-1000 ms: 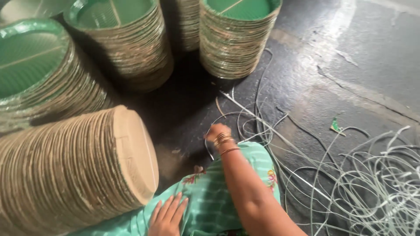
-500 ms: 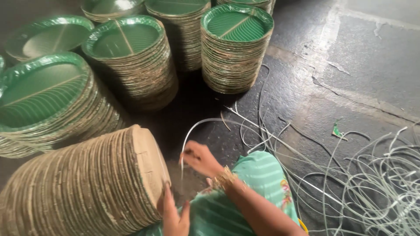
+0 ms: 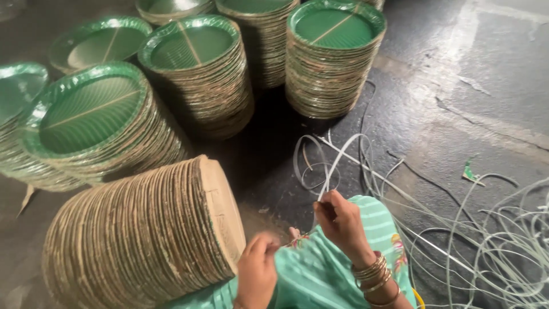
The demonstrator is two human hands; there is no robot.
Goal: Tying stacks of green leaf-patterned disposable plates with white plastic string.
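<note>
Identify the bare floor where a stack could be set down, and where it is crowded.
Free: the grey floor right of the upright plate stack, above the straps. Crowded: the plate stacks at left and the strap tangle near the right hand.

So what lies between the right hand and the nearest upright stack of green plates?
In the head view, pale strapping loops over dark stone floor between the right hand and the stack of green plates; the hand pinches one strand.

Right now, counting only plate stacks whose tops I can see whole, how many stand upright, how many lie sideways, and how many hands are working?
Upright green-topped plate stacks: 4
Plate stack lying on its side: 1
Hands, left hand and right hand, pinching the white plastic strap: 2
Total: 7
</note>
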